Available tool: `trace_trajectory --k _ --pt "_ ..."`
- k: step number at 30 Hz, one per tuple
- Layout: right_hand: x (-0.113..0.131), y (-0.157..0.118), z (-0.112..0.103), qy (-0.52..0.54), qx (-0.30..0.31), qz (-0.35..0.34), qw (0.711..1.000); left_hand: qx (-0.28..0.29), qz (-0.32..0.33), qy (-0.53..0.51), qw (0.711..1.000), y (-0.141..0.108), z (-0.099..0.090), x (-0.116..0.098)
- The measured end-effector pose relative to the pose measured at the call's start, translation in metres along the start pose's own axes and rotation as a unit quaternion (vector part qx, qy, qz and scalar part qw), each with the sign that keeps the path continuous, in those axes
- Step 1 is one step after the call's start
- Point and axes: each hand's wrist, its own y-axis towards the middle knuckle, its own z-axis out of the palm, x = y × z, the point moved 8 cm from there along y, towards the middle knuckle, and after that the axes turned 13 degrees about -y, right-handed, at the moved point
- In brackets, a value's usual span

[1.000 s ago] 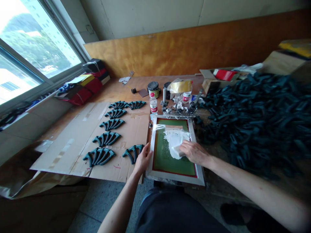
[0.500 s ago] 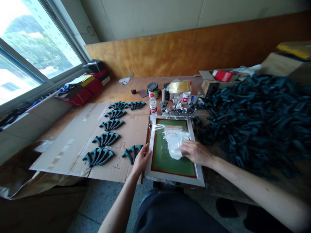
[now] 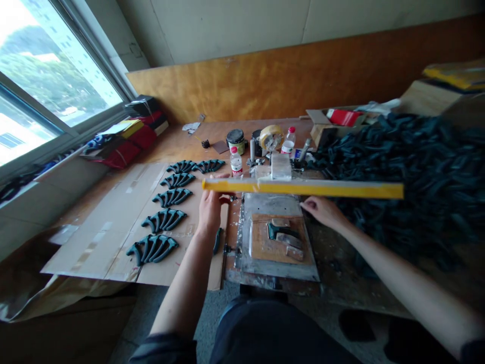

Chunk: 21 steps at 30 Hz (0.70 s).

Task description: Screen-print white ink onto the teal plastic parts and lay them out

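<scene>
**Screen frame gone from view; yellow bar raised across the tabletop**

Screen frame no longer lies at centre; a long yellow bar [image 3: 303,188] now crosses the view above the work area, its far end free at right. Left hand [image 3: 210,212]: closed around the bar near its left end, apparently its only support. Right hand [image 3: 322,212]: fingers loosely spread, holding nothing, resting just beyond the right edge of a metal plate [image 3: 273,205] and below the bar. On the plate lies a wooden board [image 3: 261,242] carrying a dark green piece [image 3: 278,231] and pale blocks. Left of the left forearm, arched dark parts [image 3: 151,247] stand in rows on cardboard [image 3: 94,227]; at right lies a dark heap [image 3: 409,172]. Behind: tape roll [image 3: 272,137], ink tin [image 3: 235,141], bottle [image 3: 236,163]. Handling note (judgement): a bar this long, gripped at one end, swings easily; keeping it level and clear of the board protects the pieces.
</scene>
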Motion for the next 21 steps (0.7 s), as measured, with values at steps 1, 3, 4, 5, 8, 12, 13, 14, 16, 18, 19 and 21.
trace_trajectory --k 1,3,4,5,8,12,13,14,16,18,19,21 --pt "0.012 -0.015 0.015 0.001 0.027 -0.032 0.999 0.008 0.008 -0.005 1.000 0.009 0.009 -0.007" --pt "0.039 -0.039 0.039 -0.008 0.076 -0.079 0.994 0.010 0.026 -0.020 0.999 0.018 0.020 -0.013" --pt "0.050 -0.048 0.047 -0.016 0.097 -0.084 0.992 -0.002 0.037 -0.031 0.999 0.016 0.020 -0.012" --pt "0.060 -0.053 0.052 -0.024 0.113 -0.075 0.990 -0.019 0.036 -0.040 0.998 0.010 0.019 -0.005" --pt "0.085 -0.063 0.046 -0.025 0.127 -0.009 0.992 -0.001 -0.143 -0.035 0.989 -0.041 0.020 0.063" --pt "0.141 -0.079 0.009 0.047 0.023 -0.032 0.998 0.064 -0.421 -0.050 0.903 -0.143 0.018 0.163" --pt "0.156 -0.084 0.002 0.076 0.004 -0.078 0.994 0.033 -0.420 -0.066 0.904 -0.154 0.008 0.174" --pt "0.165 -0.090 -0.004 0.099 -0.001 -0.124 0.987 -0.006 -0.406 -0.074 0.911 -0.159 -0.006 0.180" --pt "0.155 -0.099 -0.007 0.101 0.014 -0.172 0.980 -0.084 -0.369 -0.055 0.924 -0.156 -0.045 0.185" --pt "0.110 -0.101 -0.001 0.025 0.047 -0.129 0.990 -0.156 -0.327 -0.012 0.932 -0.146 -0.094 0.181" --pt "0.080 -0.101 0.003 -0.029 0.065 -0.087 0.994 -0.197 -0.306 0.014 0.931 -0.141 -0.121 0.176" --pt "0.024 -0.103 0.012 -0.078 0.104 -0.030 0.991 -0.279 -0.289 0.066 0.913 -0.137 -0.176 0.165"
